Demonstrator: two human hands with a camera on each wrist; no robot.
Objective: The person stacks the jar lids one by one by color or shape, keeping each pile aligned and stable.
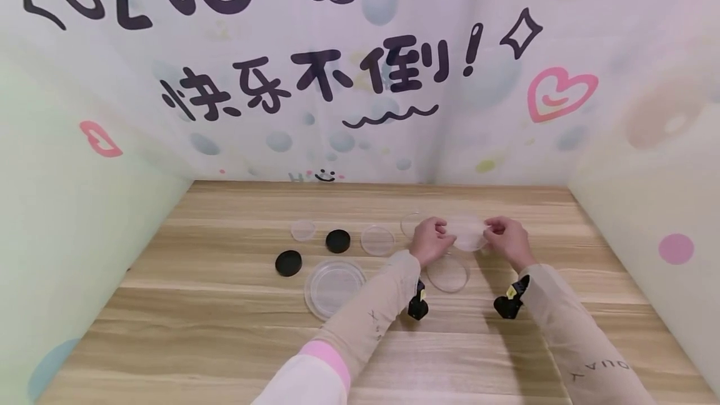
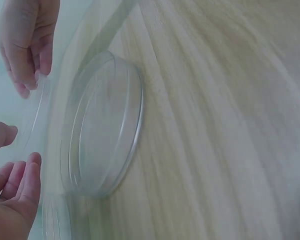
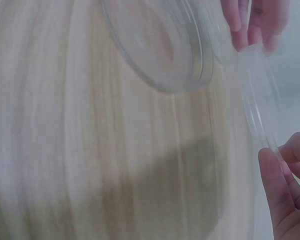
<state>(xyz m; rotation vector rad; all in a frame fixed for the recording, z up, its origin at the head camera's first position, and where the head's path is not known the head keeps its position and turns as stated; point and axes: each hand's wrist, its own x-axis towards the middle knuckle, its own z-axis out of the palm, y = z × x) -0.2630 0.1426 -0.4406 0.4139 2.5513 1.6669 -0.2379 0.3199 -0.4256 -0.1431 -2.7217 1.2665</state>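
Between both hands, a clear round petri dish (image 1: pixel 469 234) is held up above the wooden table. My left hand (image 1: pixel 432 242) grips its left edge, while my right hand (image 1: pixel 509 242) pinches the opposite edge with thumb and fingers. In the right wrist view the raised petri dish (image 3: pixel 257 100) appears nearly edge-on, with fingertips at both ends. Just in front of the hands, another clear petri dish (image 1: pixel 448 274) lies on the table; its raised wall shows in the left wrist view. A further clear dish (image 1: pixel 410 222) lies behind my left hand, partly hidden by it.
Left of the hands are a clear round dish (image 1: pixel 378 240), a small clear disc (image 1: pixel 304 230) and two black round lids, one farther back (image 1: pixel 338 240) and one nearer (image 1: pixel 289 263). A large clear dish (image 1: pixel 320 292) is partly covered by my left sleeve. A printed curtain (image 1: pixel 315 142) encloses the table.
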